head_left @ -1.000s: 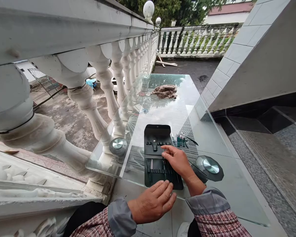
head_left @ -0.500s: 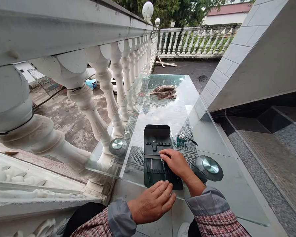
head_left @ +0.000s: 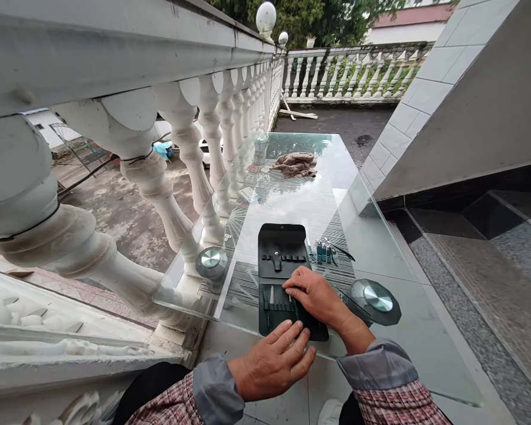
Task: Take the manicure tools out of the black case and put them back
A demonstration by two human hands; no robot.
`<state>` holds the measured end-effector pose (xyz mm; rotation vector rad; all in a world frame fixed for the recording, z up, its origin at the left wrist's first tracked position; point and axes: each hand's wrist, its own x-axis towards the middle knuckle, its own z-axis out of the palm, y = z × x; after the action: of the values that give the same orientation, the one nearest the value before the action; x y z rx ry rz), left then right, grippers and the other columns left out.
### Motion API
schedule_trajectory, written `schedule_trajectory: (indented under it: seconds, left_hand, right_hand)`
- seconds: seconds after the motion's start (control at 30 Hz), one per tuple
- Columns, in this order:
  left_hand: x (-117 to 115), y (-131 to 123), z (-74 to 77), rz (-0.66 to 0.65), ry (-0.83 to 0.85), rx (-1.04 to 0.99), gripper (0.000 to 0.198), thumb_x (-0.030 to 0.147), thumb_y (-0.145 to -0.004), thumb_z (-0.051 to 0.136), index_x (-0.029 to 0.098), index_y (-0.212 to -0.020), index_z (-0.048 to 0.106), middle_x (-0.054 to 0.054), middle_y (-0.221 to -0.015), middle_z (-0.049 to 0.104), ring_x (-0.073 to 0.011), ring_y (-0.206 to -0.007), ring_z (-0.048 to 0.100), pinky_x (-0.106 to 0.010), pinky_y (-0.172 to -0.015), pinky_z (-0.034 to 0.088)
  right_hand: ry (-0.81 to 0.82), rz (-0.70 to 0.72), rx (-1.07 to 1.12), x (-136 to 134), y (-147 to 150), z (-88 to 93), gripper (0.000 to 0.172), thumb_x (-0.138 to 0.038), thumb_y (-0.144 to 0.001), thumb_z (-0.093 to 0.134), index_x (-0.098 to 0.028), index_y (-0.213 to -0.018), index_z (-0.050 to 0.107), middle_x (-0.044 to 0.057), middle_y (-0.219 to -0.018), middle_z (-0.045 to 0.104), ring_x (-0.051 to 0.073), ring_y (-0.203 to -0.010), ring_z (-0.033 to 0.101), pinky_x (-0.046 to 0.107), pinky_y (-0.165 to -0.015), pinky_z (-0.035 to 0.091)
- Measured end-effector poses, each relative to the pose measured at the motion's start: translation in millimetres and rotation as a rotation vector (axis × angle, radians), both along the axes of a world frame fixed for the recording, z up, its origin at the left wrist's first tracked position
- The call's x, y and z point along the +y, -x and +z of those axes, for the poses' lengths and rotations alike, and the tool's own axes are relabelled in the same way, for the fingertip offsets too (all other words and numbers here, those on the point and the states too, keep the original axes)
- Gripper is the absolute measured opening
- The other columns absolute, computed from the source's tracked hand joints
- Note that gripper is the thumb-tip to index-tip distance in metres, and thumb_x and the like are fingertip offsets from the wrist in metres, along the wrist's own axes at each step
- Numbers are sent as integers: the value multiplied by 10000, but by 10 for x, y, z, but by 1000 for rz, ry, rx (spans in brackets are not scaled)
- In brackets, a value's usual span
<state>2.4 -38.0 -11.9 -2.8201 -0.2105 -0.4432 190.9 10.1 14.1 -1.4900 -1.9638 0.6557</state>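
An unfolded black case [head_left: 282,273] lies on the glass table [head_left: 292,200], with elastic loops across both halves and a few slim tools in the lower half. My right hand [head_left: 316,295] is over the right side of that lower half, thumb and fingertips pinched near a slim tool; what sits between them is too small to make out. The fingers of my left hand [head_left: 277,361] are extended, their tips resting on the case's near edge. Right of the case are several small green-and-silver tools [head_left: 324,252] and a black-handled tool [head_left: 341,250].
A crumpled brown cloth [head_left: 294,164] lies toward the table's far end. Two round metal-topped supports [head_left: 211,258] show at the table's left and right. A white balustrade [head_left: 186,141] runs along the left; stone steps [head_left: 491,283] are on the right.
My right hand has shifted slightly down and toward the right side of the case, its fingertips lower along the slim tool. My left hand has barely moved.
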Motion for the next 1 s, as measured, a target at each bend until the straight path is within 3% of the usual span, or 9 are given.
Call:
schedule_trajectory:
  seconds: [0.4,0.57,0.77,1.0]
  left_hand:
    - [-4,0,2,1,-8,24,349,198,-917,418,95,-1248,457,-169,-1317,463,-279,-1222,434,-439,-1044,331]
    - [-9,9,16,13,-3,52,359,205,-924,406,101,-1265,438,-173,-1345,431,-275,-1238,417,-444,-1045,331]
    - [0,14,1,10,-9,35,370,205,-923,409,104,-1278,434,-156,-1336,446,-283,-1245,406,-440,-1052,326]
    - [-10,16,-16,20,-7,31,387,224,-927,423,109,-1296,413,-165,-1361,412,-291,-1265,379,-453,-1051,328]
  right_hand:
    - [-22,-13,36,-6,-40,-6,192,-186,-816,482,-228,-821,669,33,-815,577,154,-793,546,301,-742,440]
    - [-135,-207,89,4,-155,51,190,-241,-824,467,-227,-843,655,42,-840,630,179,-831,569,332,-788,438]
    - [-165,-466,108,-56,-493,95,228,-343,-789,497,-200,-858,662,61,-872,652,198,-836,581,335,-782,434]
    - [-122,-708,-4,-238,-951,70,285,-403,-739,489,-212,-851,669,55,-843,658,180,-678,560,320,-676,427]
